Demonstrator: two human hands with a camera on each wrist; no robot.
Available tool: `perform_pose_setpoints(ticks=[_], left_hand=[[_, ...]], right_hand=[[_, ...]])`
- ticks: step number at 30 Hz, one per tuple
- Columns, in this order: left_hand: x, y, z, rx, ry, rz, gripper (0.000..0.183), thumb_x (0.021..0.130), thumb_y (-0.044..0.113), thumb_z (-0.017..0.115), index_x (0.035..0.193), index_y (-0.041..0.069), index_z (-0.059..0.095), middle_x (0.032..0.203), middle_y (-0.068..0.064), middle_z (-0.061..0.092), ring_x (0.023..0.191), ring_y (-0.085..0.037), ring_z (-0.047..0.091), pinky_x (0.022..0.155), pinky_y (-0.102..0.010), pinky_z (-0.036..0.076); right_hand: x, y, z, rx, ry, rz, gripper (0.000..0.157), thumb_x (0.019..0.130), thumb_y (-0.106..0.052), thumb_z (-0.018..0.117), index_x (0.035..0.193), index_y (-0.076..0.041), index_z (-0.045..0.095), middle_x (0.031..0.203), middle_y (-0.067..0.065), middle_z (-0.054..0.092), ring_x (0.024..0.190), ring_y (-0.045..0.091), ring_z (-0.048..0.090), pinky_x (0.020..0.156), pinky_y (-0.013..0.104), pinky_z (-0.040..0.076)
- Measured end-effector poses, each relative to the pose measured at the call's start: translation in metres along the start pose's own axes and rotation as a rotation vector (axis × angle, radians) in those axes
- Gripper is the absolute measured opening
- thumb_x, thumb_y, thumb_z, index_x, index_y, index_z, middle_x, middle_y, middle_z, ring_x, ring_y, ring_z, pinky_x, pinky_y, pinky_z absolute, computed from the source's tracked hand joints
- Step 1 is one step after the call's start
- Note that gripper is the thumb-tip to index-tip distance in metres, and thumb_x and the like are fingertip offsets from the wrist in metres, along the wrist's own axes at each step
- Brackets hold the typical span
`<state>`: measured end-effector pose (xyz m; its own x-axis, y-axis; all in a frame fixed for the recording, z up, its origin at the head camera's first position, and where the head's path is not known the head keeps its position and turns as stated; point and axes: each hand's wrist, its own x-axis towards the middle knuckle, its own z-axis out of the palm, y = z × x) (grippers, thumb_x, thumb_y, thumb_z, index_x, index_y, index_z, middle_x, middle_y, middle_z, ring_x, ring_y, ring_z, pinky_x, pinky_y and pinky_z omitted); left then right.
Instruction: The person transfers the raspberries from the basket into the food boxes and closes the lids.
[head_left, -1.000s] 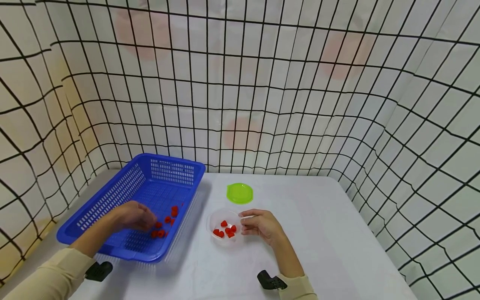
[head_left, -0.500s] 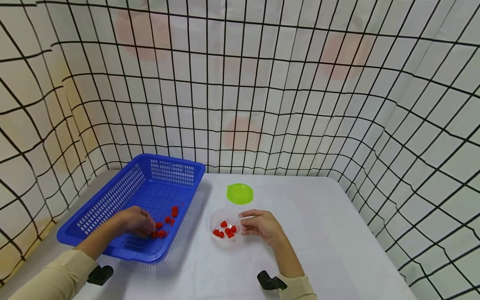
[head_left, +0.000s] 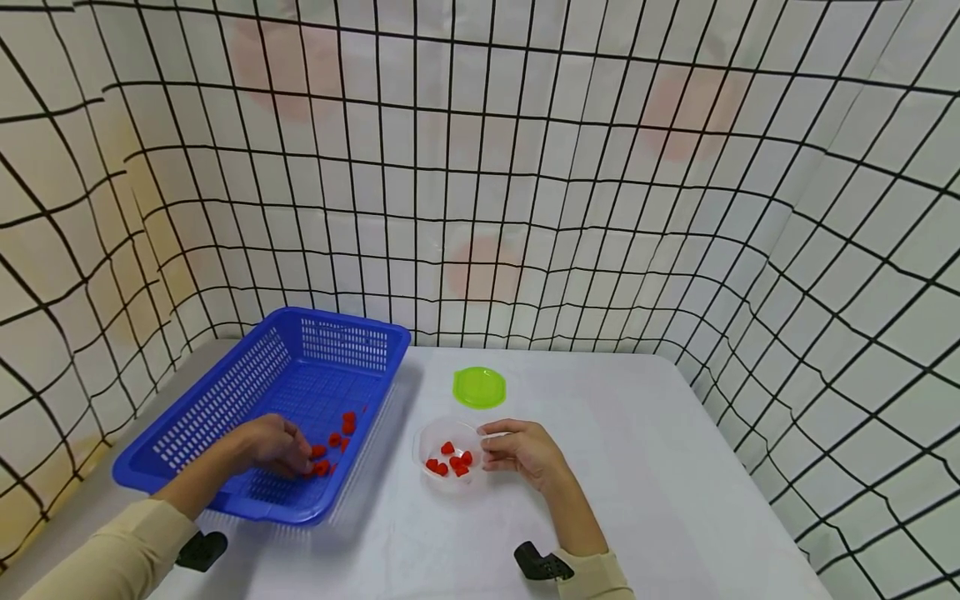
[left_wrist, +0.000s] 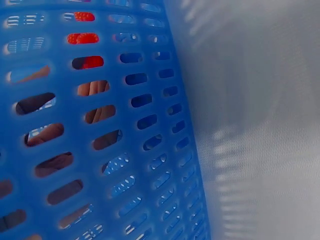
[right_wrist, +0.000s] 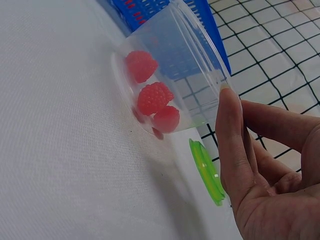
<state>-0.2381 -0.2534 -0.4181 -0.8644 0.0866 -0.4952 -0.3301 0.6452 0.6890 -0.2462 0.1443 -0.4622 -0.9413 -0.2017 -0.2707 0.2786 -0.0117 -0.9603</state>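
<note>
My left hand [head_left: 272,446] reaches down into a blue slatted basket [head_left: 401,350], its fingers bent and the tips right at a few red raspberries [head_left: 335,439]. In the left wrist view the basket wall [left_wrist: 155,85] stands in front, and parts of the fingers [left_wrist: 93,88] and raspberries [left_wrist: 82,38] show through its slots. I cannot tell if these fingers pinch a berry. On the right, my right hand [head_left: 528,452] holds the rim of a clear plastic bowl [head_left: 429,433] between thumb and fingers. Several raspberries [right_wrist: 155,98] lie on the bowl's bottom; the bowl stands on the table.
A bright green lid [head_left: 480,387] lies flat on the white table [head_left: 622,467] behind the bowl. White walls with a black grid [head_left: 555,208] enclose the table at the back and sides. The basket takes up the table's left side.
The left hand has sunk lower into the basket, and its fingertips have come over the nearest raspberry. The right hand and the bowl stay where they were.
</note>
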Motion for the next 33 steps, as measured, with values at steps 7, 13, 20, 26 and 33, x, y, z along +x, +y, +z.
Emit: perform_pose_setpoints(ticks=[7,13,20,26,33], left_hand=[[-0.003,0.001,-0.002,0.007,-0.020,0.012,0.011,0.089,-0.001,0.073,0.094,-0.005,0.066,0.092,-0.012,0.068,0.081,-0.020,0.065,0.081,-0.038,0.063],[-0.003,0.005,-0.006,0.031,-0.012,0.024,0.010,0.089,-0.001,0.072,0.097,-0.005,0.067,0.092,-0.011,0.070,0.084,-0.024,0.069,0.082,-0.042,0.063],[-0.008,0.012,-0.017,0.010,-0.015,0.062,0.016,0.090,0.000,0.070,0.104,-0.008,0.070,0.095,-0.013,0.073,0.089,-0.027,0.071,0.084,-0.045,0.062],[-0.016,0.022,-0.032,-0.050,-0.033,0.118,0.021,0.088,0.002,0.071,0.106,-0.008,0.070,0.099,-0.013,0.074,0.091,-0.027,0.071,0.089,-0.047,0.061],[-0.026,0.043,-0.038,-0.068,-0.055,0.191,0.028,0.088,0.008,0.072,0.112,-0.007,0.069,0.104,-0.013,0.075,0.093,-0.027,0.073,0.091,-0.046,0.061]], right_hand=[[0.000,0.001,-0.001,0.002,-0.009,0.002,0.031,0.091,-0.007,0.072,0.119,0.007,0.068,0.084,0.008,0.072,0.067,0.017,0.069,0.074,0.034,0.064],[0.000,0.001,-0.002,-0.001,-0.005,-0.003,0.031,0.091,-0.006,0.071,0.119,0.007,0.068,0.085,0.009,0.072,0.067,0.017,0.069,0.074,0.034,0.064],[0.000,0.000,-0.001,-0.002,-0.011,-0.005,0.032,0.091,-0.007,0.071,0.120,0.007,0.068,0.084,0.008,0.072,0.067,0.017,0.070,0.074,0.035,0.064],[0.000,-0.001,-0.001,-0.003,-0.009,-0.005,0.031,0.091,-0.007,0.072,0.119,0.007,0.068,0.083,0.008,0.072,0.066,0.017,0.070,0.073,0.034,0.064],[0.000,-0.001,0.000,-0.010,-0.005,-0.008,0.030,0.091,-0.007,0.071,0.119,0.007,0.068,0.083,0.008,0.072,0.066,0.017,0.069,0.073,0.034,0.064]])
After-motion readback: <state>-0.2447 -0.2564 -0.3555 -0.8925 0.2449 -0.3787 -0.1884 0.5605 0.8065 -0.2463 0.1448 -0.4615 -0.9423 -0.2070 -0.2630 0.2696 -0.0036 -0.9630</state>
